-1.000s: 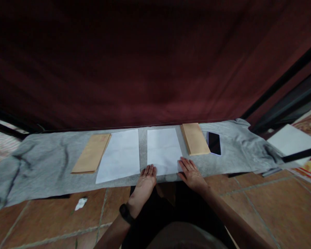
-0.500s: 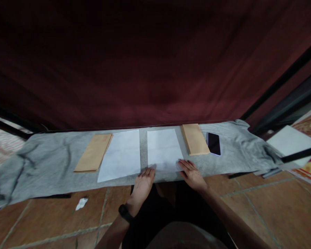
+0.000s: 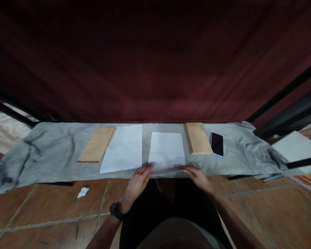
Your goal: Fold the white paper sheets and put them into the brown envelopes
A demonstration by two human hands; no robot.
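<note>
Our fingers (image 3: 145, 168) reach from both sides to the near corners of the right white sheet (image 3: 167, 148), low in the middle of the frame. Those of our left hand (image 3: 135, 183) lie close together at its lower left corner, and those of our right hand (image 3: 199, 177) stretch to its lower right corner; we cannot tell whether either set is pinched shut on the paper. The sheet's near edge looks shaded and slightly curved between them.

Nearest to us, at the bottom, are our dark trousers (image 3: 168, 214) and a black wristband (image 3: 116, 211) on our left wrist. On the tiled floor (image 3: 54, 211), lower left, we see a crumpled white scrap (image 3: 83, 192).

Farther up, a grey cloth (image 3: 54, 145) covers the long tabletop across the frame. On it, left of centre, the left white sheet (image 3: 124, 148) lies flat, well apart from our fingers, its left side against the left brown envelopes (image 3: 97, 143). Right of centre we have the right brown envelopes (image 3: 199, 138), and just beside them a phone (image 3: 217, 144) with a dark screen.

Beyond, a dark red curtain (image 3: 155, 69) fills the upper frame.
</note>
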